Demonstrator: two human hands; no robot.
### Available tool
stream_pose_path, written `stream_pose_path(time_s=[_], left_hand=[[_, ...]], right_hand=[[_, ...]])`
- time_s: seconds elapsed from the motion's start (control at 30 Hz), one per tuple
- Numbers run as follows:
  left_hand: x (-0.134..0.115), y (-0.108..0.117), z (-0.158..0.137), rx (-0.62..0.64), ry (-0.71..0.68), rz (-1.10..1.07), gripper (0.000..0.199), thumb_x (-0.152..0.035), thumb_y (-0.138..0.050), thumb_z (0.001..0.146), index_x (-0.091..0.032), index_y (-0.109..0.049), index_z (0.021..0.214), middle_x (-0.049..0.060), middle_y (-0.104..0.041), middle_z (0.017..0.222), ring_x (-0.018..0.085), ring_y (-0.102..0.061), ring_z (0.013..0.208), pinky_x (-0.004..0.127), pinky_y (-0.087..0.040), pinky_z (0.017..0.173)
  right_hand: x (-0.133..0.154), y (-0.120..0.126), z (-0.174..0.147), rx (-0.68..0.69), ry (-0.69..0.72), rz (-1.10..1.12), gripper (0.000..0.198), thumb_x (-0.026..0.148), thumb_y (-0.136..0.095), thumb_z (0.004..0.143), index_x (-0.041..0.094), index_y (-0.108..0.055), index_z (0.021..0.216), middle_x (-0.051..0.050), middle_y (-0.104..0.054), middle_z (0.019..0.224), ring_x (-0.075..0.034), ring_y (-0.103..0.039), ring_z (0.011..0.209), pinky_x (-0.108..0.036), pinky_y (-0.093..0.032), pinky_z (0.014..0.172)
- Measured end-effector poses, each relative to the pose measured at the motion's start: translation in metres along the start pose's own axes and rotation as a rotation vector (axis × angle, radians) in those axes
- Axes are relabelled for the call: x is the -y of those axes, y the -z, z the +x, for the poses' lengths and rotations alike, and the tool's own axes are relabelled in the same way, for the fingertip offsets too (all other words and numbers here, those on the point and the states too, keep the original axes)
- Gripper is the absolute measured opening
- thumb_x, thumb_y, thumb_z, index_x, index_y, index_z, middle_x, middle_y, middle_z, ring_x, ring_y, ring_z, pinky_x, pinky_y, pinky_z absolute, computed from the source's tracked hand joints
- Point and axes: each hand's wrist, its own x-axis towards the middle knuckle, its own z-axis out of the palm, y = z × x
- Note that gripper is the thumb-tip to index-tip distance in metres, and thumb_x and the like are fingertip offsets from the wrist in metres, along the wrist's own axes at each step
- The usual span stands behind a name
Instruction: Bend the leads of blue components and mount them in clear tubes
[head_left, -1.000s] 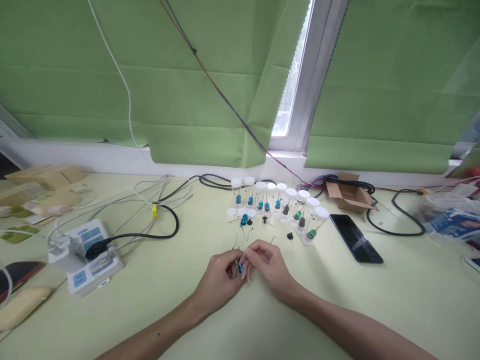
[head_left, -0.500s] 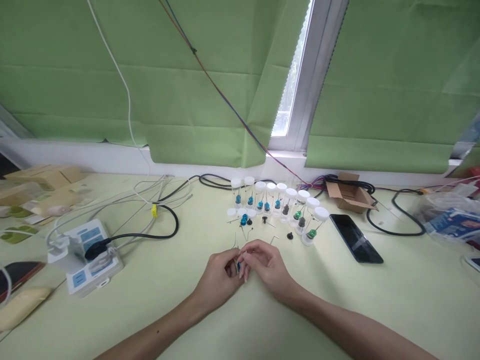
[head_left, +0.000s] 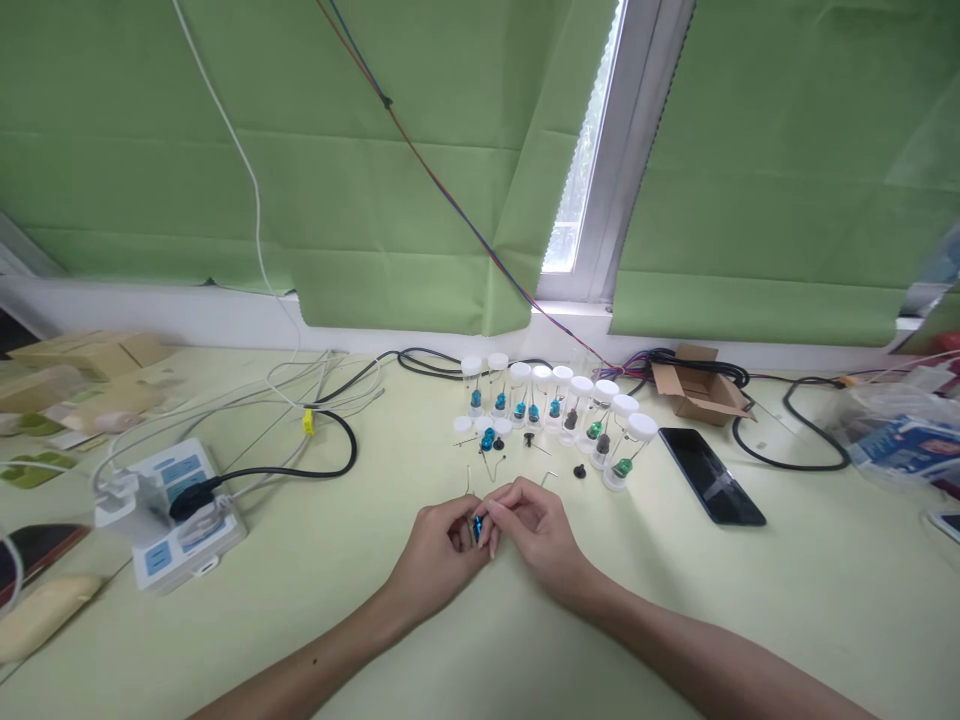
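Close together over the table, my left hand (head_left: 442, 545) and my right hand (head_left: 536, 530) meet at the fingertips. Between the left fingers is a small shiny blue part (head_left: 478, 528), mostly covered. The right thumb and forefinger pinch right beside it, on something I cannot make out. A thin bent wire (head_left: 469, 480) sticks up behind the left hand. Just beyond lie another blue part (head_left: 487, 439), a black knob-like piece (head_left: 580, 471), a thin L-shaped rod (head_left: 550, 475) and several loose bits.
Behind the small parts, white-capped clear tubes (head_left: 562, 395) with blue, grey and green pieces stand in a curved row. A phone (head_left: 712, 477) lies to their right, near an open cardboard box (head_left: 697, 390). At left is a power strip (head_left: 187, 510) with plugs and cables.
My right fingers have shifted slightly against the left ones, and more of the blue part shows. The things on the table have stayed put.
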Motion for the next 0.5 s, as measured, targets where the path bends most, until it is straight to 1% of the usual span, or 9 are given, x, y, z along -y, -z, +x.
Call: stream_pose_path(time_s=[0.13,0.23,0.37,0.5], left_hand=[[0.0022,-0.0005,0.0007,0.004,-0.004,0.004,0.012,-0.021,-0.056,0.071,-0.018,-0.052,0.06,-0.005,-0.042,0.055,0.009,-0.034,0.053,0.02,-0.028,0.048],[0.0035,-0.0007,0.001,0.005,-0.02,0.016,0.015,-0.023,-0.055,0.073,-0.018,-0.05,0.06,-0.005,-0.041,0.055,0.009,-0.033,0.053,0.02,-0.027,0.048],[0.0046,-0.0012,0.0012,-0.009,-0.035,0.038,0.018,-0.024,-0.055,0.075,-0.018,-0.046,0.06,-0.005,-0.04,0.055,0.009,-0.032,0.053,0.02,-0.026,0.049],[0.0056,-0.0013,0.0016,-0.014,-0.027,0.059,0.02,-0.025,-0.057,0.076,-0.018,-0.045,0.061,-0.006,-0.039,0.055,0.009,-0.031,0.054,0.02,-0.027,0.05]], right_hand=[[-0.0007,0.0007,-0.0012,0.001,0.0,-0.009,0.025,0.038,-0.062,0.087,0.017,-0.055,0.075,-0.007,-0.067,0.088,-0.014,-0.064,0.063,-0.03,-0.055,0.059],[0.0003,0.0009,-0.0015,0.013,-0.003,0.008,0.025,0.037,-0.062,0.087,0.017,-0.055,0.074,-0.007,-0.068,0.088,-0.015,-0.065,0.063,-0.031,-0.055,0.059],[0.0044,0.0001,0.0,0.048,-0.035,0.065,0.026,0.039,-0.06,0.088,0.016,-0.056,0.077,-0.008,-0.069,0.088,-0.017,-0.067,0.067,-0.032,-0.056,0.059],[0.0079,-0.0005,0.002,0.052,-0.075,0.126,0.026,0.041,-0.062,0.087,0.017,-0.055,0.078,-0.008,-0.069,0.086,-0.018,-0.067,0.069,-0.033,-0.055,0.06]])
